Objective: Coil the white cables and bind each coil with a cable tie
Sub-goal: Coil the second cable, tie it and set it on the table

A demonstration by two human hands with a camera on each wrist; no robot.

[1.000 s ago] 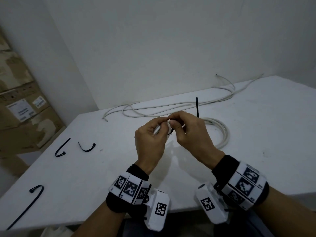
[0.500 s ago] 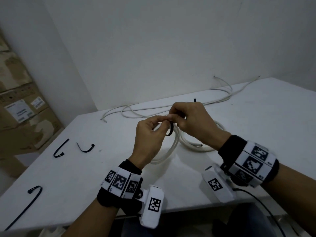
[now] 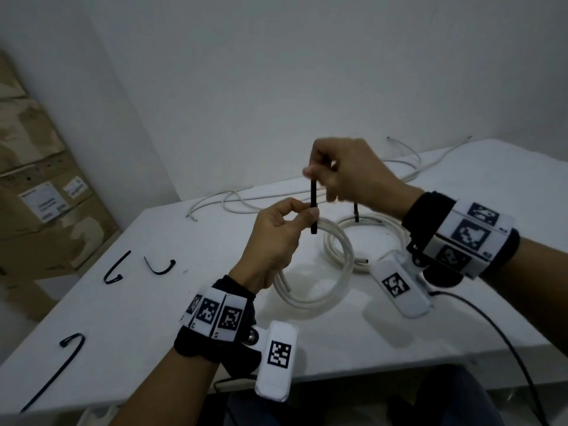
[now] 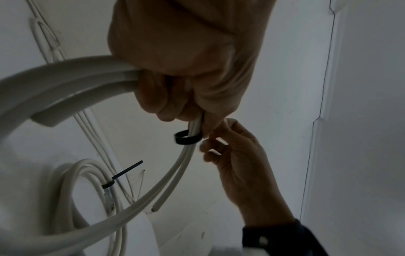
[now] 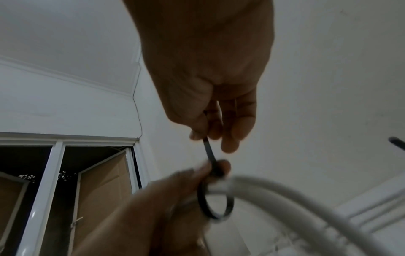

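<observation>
My left hand [image 3: 302, 215] holds a white cable coil [image 3: 333, 273] above the table, pinching it where a black cable tie [image 3: 313, 207] loops round the strands. The loop [image 4: 186, 137] still hangs loose round the cable [image 5: 285, 192]. My right hand [image 3: 319, 176] is raised above the left and pinches the tie's tail [image 5: 209, 153] between thumb and fingers. Behind, a second white coil [image 3: 384, 229] lies on the table, bound by a black tie [image 4: 109, 183] whose tail sticks up.
Loose white cables [image 3: 276, 198] trail along the back of the white table [image 3: 123, 333]. Three spare black ties [image 3: 115, 269] [image 3: 159, 267] [image 3: 58, 367] lie at the left. Cardboard boxes [image 3: 40, 192] stand left of the table. A black wire [image 3: 491, 333] runs off my right wrist.
My right hand has risen up and away from the left, drawing the tie's tail out to a long upright strip. The coil has lifted and tilted off the table.
</observation>
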